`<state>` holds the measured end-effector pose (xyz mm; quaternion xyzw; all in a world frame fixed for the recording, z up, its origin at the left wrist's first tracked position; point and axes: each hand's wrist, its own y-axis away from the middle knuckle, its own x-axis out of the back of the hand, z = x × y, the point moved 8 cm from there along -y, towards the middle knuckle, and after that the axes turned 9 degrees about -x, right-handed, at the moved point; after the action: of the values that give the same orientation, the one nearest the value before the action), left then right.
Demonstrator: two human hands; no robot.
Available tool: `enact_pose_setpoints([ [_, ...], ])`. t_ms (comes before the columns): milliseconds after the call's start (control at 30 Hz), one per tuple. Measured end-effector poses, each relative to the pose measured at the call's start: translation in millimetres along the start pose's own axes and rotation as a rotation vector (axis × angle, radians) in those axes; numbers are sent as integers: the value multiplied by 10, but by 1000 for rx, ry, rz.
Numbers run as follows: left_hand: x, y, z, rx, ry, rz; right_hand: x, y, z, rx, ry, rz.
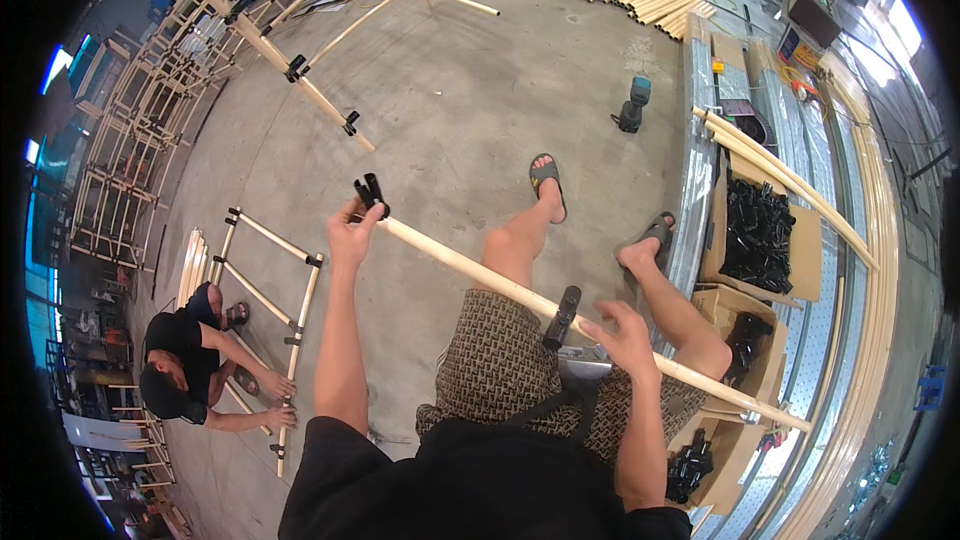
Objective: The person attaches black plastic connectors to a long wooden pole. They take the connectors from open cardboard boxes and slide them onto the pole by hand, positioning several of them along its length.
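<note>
A long cream-coloured pipe [470, 269] slants across my lap, its right end over the boxes. My left hand [352, 232] is closed around a black pipe connector [372, 196] at the pipe's left end. A second black connector [563, 318] sits partway along the pipe, above my thighs. Bent over the pipe, my right hand [622, 338] has its fingertips against that second connector. The palm side of this hand is hidden.
Cardboard boxes of black connectors [760, 235] stand at my right, with loose pipes [785, 180] above. A cordless drill [633, 105] stands on the floor ahead. At left, a crouching person [185, 355] handles a pipe frame [300, 325]. A larger frame [262, 45] stands far left.
</note>
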<state>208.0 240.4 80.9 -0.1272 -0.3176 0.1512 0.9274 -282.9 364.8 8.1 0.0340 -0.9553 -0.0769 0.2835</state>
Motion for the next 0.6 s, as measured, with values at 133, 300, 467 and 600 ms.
enact_pose_setpoints([
  [133, 290, -177, -565, 4, -24, 132, -115, 128, 156, -130, 36, -132],
  [300, 277, -204, -1103, 101, -64, 146, -123, 159, 126, -120, 50, -97],
  [467, 93, -131, -1207, 217, -92, 88, -138, 162, 142, -101, 66, -64],
  [600, -25, -39, -1409, 418, 250, 93, -141, 173, 139, -104, 49, -62],
])
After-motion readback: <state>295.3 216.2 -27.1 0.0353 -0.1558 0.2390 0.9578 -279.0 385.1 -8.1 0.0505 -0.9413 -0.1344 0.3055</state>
